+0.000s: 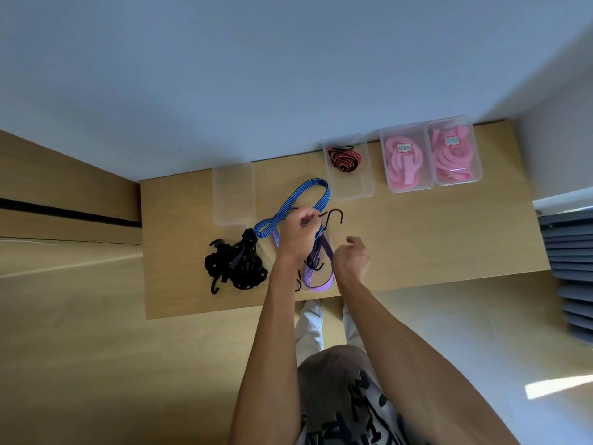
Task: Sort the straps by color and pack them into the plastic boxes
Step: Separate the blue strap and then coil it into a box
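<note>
The left hand (300, 232) pinches the blue elastic strap with black stripes (296, 200) near its black metal hook (333, 215), which juts toward the right hand (351, 258); that hand hovers just beside, loosely curled and holding nothing. The strap's loop stretches away beyond the left hand, toward the empty clear plastic box (233, 194) on the desk (449, 236), nearer the left hand.

box labels (404, 148) unreadable, purple strap (316, 277) partly hidden
</note>
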